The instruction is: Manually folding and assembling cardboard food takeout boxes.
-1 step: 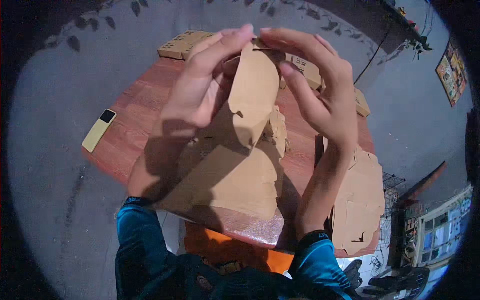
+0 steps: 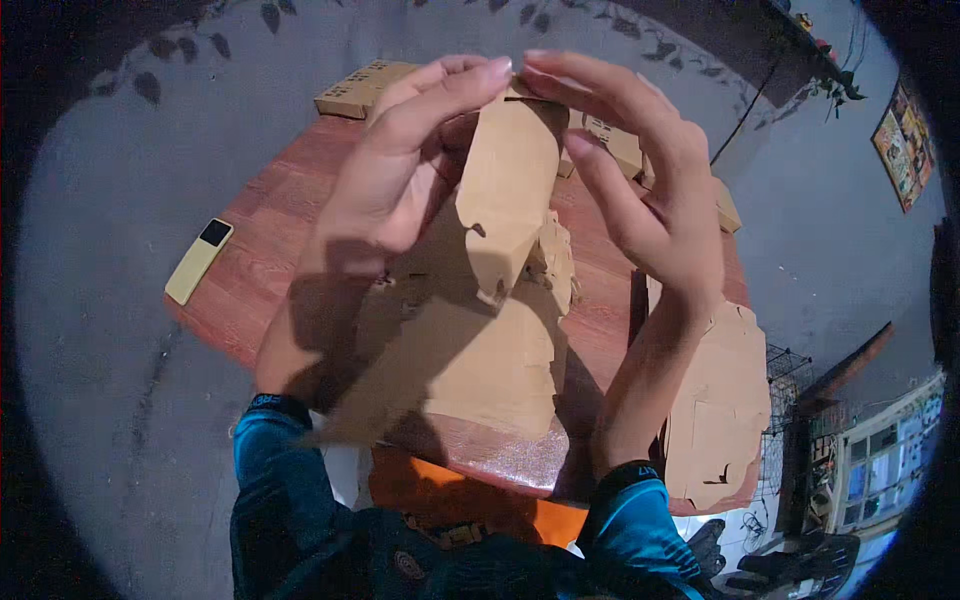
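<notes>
A partly folded brown cardboard box [image 2: 512,160] is raised above the table, its long panel tilted down toward me. My left hand [image 2: 410,150] grips its far left edge, with thumb and fingertips at the top. My right hand [image 2: 650,170] arches around the far right corner. Its fingertips meet the top edge, and the thumb lies close by the right side. Beneath the box lies a stack of flat cardboard sheets [image 2: 480,375] with notched edges. Part of the folded box is hidden behind my left hand.
Another flat cardboard pile [image 2: 715,400] lies at the table's right. Folded boxes [image 2: 350,97] sit along the far edge. A yellow phone [image 2: 198,262] rests at the left edge of the reddish wooden table [image 2: 270,220]. An orange surface [image 2: 450,500] shows below the near edge.
My right hand has shifted slightly right, its thumb drawing a little away from the cardboard. The panel has tilted slightly, and my left hand stays at the same edge.
</notes>
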Demonstrator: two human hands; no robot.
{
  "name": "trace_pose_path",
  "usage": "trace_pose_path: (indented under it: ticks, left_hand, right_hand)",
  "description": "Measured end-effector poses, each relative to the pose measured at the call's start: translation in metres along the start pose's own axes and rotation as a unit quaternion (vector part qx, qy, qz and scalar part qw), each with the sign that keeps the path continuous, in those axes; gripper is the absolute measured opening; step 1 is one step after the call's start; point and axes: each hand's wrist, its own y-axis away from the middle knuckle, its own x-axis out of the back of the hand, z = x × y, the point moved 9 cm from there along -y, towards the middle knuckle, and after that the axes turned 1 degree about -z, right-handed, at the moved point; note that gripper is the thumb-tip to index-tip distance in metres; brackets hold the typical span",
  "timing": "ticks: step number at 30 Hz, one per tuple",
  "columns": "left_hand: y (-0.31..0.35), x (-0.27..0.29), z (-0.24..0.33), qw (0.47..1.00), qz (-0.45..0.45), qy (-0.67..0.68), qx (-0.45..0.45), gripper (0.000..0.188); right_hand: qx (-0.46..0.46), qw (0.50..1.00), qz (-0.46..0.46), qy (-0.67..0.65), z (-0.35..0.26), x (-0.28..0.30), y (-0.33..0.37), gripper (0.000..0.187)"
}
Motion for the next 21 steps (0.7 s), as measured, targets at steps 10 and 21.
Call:
trace_pose_path:
  ticks: [10, 21]
  left_hand:
    - [0.0, 0.009, 0.014, 0.995, 0.036, -0.086, -0.037, 0.024]
    - [-0.003, -0.005, -0.003, 0.998, -0.065, 0.016, 0.004, 0.018]
  right_hand:
    - [0.065, 0.971, -0.118, -0.198, -0.03, -0.013, 0.0, 0.054]
    - [0.009, 0.981, -0.12, -0.154, -0.026, -0.013, 0.002, 0.026]
